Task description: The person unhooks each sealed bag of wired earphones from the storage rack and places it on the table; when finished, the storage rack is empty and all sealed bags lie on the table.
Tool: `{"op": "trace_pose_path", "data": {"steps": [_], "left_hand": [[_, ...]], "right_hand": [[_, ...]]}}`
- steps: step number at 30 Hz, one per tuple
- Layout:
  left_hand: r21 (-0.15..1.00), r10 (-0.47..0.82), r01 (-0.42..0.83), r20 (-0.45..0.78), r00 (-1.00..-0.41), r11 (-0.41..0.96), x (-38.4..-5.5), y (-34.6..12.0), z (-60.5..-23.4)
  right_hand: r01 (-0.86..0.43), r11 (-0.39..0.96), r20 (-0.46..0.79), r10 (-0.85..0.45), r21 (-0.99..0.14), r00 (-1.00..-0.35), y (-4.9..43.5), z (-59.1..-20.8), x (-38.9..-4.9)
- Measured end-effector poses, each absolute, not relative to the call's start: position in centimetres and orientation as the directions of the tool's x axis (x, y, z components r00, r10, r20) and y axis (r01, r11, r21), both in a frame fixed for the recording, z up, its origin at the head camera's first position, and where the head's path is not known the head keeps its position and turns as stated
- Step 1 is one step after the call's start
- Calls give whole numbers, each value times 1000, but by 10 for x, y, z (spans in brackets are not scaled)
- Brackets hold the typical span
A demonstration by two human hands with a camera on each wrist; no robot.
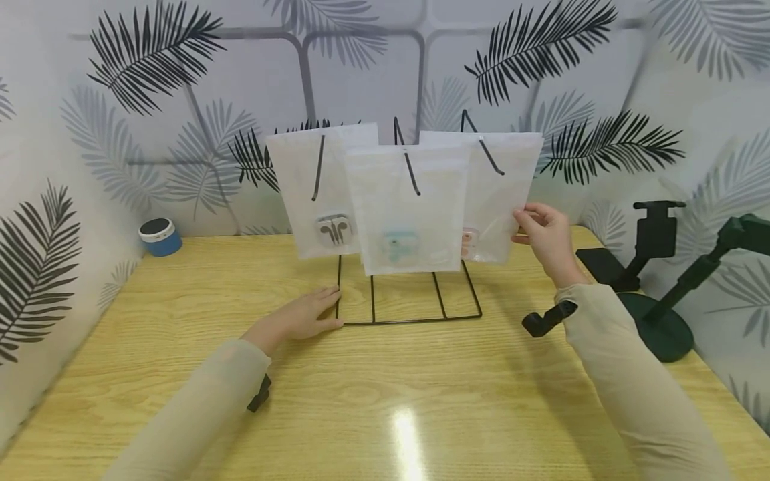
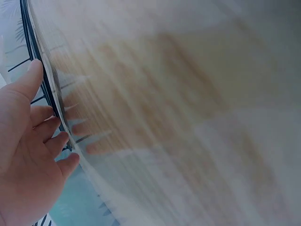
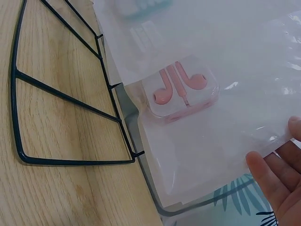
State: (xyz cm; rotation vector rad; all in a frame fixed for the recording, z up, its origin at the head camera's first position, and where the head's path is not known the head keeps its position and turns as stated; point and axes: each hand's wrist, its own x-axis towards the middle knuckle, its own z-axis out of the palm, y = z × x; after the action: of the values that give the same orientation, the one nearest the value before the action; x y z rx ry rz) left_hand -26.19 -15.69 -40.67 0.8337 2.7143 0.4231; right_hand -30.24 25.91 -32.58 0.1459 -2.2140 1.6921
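1 wrist view shows pink earphones.

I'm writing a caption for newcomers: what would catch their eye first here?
The pale bags come first, hanging from black hooks at the head view's centre. Pink earphones stand out in the right-hand bag, whose edge the right hand pinches. The left hand rests at the near left corner of the wire rack.

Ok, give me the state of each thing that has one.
front left bag, hanging
front middle bag, hanging
front right bag, hanging
pink earphones, cased, bagged
wire rack, upright
left fingers, relaxed, touching wire rack
right fingers, pinching front right bag
blue cylinder, upright
black stand, upright
round-based stand, arm slanting
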Motion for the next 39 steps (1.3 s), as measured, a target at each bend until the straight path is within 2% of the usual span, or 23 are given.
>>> {"op": "trace_pose_path", "data": {"steps": [20, 39], "left_hand": [[392, 564, 475, -153, -811, 788, -263, -156, -407], [387, 567, 477, -156, -809, 789, -262, -155, -404]], "right_hand": [[-343, 178, 374, 194, -922, -907, 261, -323, -284], [-328, 378, 436, 246, -866, -866, 267, -322, -254]]}}
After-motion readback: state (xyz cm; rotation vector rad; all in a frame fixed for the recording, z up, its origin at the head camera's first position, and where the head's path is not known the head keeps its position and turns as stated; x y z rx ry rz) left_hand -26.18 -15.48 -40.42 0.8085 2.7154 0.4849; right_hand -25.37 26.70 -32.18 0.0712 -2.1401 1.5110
